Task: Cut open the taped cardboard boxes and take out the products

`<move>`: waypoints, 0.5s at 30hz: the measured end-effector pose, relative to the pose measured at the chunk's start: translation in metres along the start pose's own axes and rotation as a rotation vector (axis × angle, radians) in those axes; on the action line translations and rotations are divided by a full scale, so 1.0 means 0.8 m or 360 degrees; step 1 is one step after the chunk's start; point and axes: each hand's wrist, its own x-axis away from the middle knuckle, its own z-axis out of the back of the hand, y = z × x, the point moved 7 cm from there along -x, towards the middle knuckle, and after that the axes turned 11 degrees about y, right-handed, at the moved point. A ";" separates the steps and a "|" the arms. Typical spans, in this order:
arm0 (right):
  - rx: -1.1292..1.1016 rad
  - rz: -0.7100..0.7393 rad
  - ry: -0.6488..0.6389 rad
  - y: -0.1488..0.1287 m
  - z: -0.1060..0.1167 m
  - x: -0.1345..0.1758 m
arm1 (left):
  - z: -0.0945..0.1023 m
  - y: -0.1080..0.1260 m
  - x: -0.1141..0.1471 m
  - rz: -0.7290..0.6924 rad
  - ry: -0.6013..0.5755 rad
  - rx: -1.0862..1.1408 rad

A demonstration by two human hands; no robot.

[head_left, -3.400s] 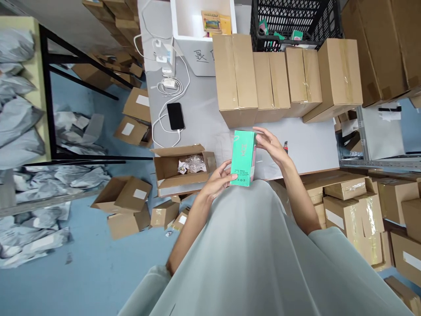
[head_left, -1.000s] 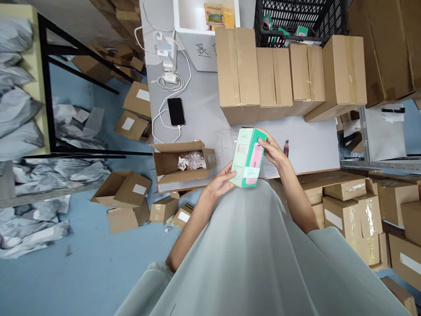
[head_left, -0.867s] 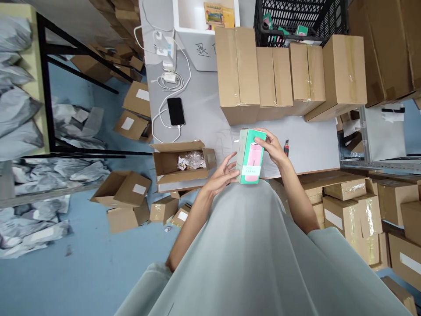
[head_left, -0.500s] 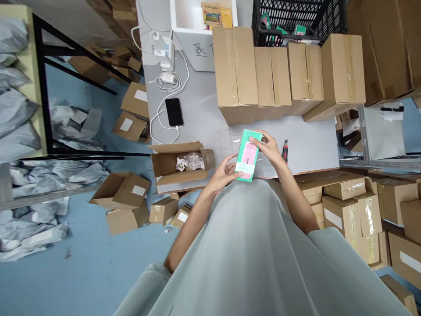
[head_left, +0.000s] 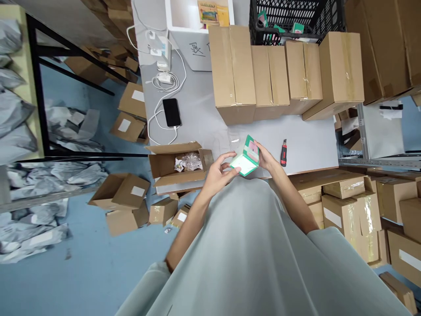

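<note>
A small green-and-pink product box (head_left: 247,154) is held between my two hands above the table's front edge, tilted so that a pale end faces me. My left hand (head_left: 219,172) grips its left lower corner, thumb along the near edge. On the far right side my right hand (head_left: 265,157) is closed on the same box, its fingers partly hidden behind it. To the right, a red-and-black utility knife (head_left: 283,153) lies on the table. At the left stands an open carton (head_left: 179,164) with crumpled clear plastic inside.
Several taped cartons (head_left: 232,72) stand in a row at the back of the table (head_left: 200,112). Behind them are a black crate (head_left: 297,15) and a white bin (head_left: 194,48). A phone (head_left: 172,112) with white cables lies left. More cartons (head_left: 348,210) fill the lower right.
Both hands have turned the product box from its broad front to show its pale end. The view has shifted slightly; the utility knife shows more fully.
</note>
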 end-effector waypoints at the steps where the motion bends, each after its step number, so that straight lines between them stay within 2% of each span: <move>1: -0.0085 -0.0120 0.0023 0.014 -0.001 -0.002 | -0.001 0.002 -0.003 -0.0013 0.0028 0.0002; 4: -0.0237 -0.0423 0.0103 0.047 -0.005 0.002 | -0.002 0.002 -0.010 0.0000 0.0098 -0.0020; 9: -0.0301 -0.0642 0.0083 0.074 -0.010 0.012 | -0.005 -0.004 -0.017 0.0011 0.0126 -0.0018; 12: -0.0314 -0.0606 0.0105 0.078 -0.007 0.008 | -0.007 -0.009 -0.018 0.0017 0.0121 -0.0024; 15: -0.0211 -0.0425 0.0013 0.070 -0.008 0.000 | -0.006 -0.016 -0.019 0.0059 0.0159 0.0039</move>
